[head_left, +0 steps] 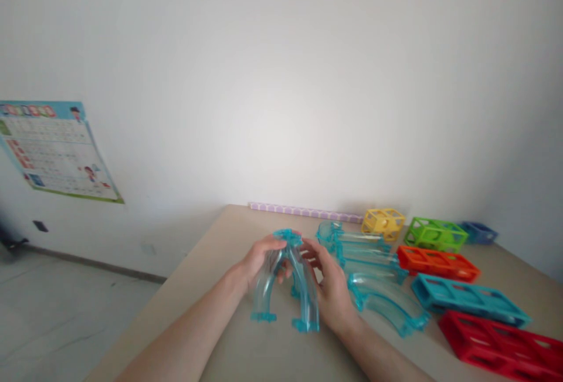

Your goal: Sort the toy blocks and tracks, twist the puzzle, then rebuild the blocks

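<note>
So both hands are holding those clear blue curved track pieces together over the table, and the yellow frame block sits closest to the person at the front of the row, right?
Not quite. The head view shows the left hand and right hand on the clear blue curved track pieces over the table, but the yellow frame block lies at the far end by the wall. The red frame block is the one closest to the person.

curved tracks [288, 279] – clear teal | frames [437, 263] – org, red, grn, yel

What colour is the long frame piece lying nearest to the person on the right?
Red; the head view shows it at the table's near right edge.
</note>
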`<state>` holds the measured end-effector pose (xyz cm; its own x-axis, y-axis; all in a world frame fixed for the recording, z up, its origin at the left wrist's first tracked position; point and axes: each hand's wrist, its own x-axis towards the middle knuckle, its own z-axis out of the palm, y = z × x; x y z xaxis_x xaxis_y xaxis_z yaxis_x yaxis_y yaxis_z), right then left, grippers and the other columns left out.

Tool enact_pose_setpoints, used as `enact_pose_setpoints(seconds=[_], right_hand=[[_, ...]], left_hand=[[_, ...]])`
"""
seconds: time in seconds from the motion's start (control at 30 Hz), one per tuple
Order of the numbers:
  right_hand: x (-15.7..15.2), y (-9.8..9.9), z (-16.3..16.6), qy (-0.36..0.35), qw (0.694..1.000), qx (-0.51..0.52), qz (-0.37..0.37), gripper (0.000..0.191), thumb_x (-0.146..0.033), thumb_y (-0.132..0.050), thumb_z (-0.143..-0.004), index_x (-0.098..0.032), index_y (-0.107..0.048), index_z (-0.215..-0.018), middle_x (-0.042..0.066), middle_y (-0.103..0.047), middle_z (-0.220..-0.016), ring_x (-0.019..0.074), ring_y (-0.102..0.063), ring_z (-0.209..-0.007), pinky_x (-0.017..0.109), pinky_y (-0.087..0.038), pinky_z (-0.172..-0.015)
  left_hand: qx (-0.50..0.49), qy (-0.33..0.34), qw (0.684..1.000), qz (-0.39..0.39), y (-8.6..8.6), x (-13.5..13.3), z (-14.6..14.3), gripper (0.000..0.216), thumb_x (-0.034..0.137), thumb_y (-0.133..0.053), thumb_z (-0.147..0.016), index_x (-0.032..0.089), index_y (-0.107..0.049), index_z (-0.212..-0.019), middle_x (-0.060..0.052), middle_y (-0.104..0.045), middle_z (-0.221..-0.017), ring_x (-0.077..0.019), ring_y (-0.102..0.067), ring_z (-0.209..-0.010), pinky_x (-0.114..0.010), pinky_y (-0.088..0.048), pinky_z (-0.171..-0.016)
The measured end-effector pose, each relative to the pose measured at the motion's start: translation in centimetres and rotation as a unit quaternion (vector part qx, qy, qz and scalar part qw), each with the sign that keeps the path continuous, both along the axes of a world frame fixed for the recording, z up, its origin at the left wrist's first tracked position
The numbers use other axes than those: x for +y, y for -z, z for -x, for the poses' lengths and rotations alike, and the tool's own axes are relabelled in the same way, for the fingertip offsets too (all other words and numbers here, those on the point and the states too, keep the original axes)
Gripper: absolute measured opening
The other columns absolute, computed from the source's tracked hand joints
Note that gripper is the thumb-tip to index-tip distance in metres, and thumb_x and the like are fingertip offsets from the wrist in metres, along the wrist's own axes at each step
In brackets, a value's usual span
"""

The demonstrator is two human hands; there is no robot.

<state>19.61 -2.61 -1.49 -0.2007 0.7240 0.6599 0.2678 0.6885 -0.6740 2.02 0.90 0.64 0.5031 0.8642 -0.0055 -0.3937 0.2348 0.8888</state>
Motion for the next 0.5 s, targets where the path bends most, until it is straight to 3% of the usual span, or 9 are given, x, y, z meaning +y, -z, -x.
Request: enact_pose_setpoints(seconds=[0.17, 0.3, 0.4, 0.5], right_hand=[[0.38, 0.17, 0.15, 0.094, 0.996, -0.002, 0.003, 0.039, -0.018, -0.047, -0.089, -0.022, -0.044, -0.127, 0.01, -0.059, -0.113, 0.0171, -0.06, -0.084, 0.03, -0.053, -0.067], [0.89, 0.41, -0.07, 0.111, 0.991, -0.069, -0.004, 0.047, -0.015, -0.053, -0.085, -0.021, -0.044, -0.131, 0.008, -0.063, -0.108, 0.0191, -0.059, -0.085, 0.032, -0.051, -0.07], [0.94, 0.09, -0.26, 0.104, 0.986, -0.124, -0.034, 0.026, -0.015, -0.051, -0.087, -0.023, -0.062, -0.109, 0.005, -0.068, -0.093, 0.0206, -0.058, -0.086, 0.033, -0.048, -0.076], [0.73, -0.44, -0.27, 0.116, 0.98, -0.15, -0.051, 0.018, -0.018, -0.049, -0.089, -0.022, -0.066, -0.084, 0.003, -0.068, -0.077, 0.0207, -0.057, -0.076, 0.031, -0.045, -0.07]], left_hand=[[-0.008, 0.064, 0.998, -0.007, 0.25, 0.42, 0.28, 0.043, 0.032, -0.059, -0.075, 0.01, -0.06, -0.112, -0.011, -0.069, -0.081, -0.0123, -0.056, -0.039, -0.02, -0.037, -0.03], [0.001, 0.122, 0.992, -0.008, 0.37, 0.48, 0.43, 0.043, 0.035, -0.058, -0.077, 0.01, -0.06, -0.112, -0.01, -0.068, -0.08, -0.0123, -0.057, -0.038, -0.019, -0.037, -0.03], [-0.009, 0.149, 0.989, -0.005, 0.39, 0.5, 0.52, 0.044, 0.035, -0.057, -0.077, 0.011, -0.058, -0.115, -0.009, -0.067, -0.08, -0.0129, -0.058, -0.038, -0.019, -0.038, -0.031], [-0.023, 0.163, 0.986, 0.004, 0.41, 0.51, 0.51, 0.047, 0.037, -0.057, -0.078, 0.011, -0.056, -0.117, -0.011, -0.068, -0.082, -0.0126, -0.058, -0.038, -0.019, -0.039, -0.031]])
